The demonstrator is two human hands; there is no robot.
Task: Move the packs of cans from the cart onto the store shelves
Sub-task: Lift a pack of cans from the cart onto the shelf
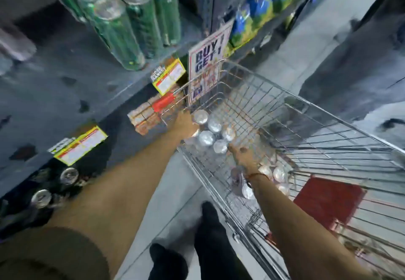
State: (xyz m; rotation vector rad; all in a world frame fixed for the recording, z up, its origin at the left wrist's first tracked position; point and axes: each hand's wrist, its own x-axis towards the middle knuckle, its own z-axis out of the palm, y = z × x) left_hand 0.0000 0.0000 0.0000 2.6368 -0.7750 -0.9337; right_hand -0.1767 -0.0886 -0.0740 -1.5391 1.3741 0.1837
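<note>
Head view looks down on grey store shelves (72,75) at left, with tall green cans (129,23) standing on the upper one. To the right stands the wire cart (317,130). Inside its far-left corner sits a pack of cans (210,132), silver tops up. Left hand (186,124) presses the pack's far-left side, right hand (245,157) its near-right side; blur hides how far the fingers curl.

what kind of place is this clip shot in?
Most likely a supermarket or grocery aisle: a wire shopping cart holding packs of cans, metal shelves stocked with green cans, yellow price tags on the shelf edges, and a "BUY 1 GET 1" promo sign.
</note>
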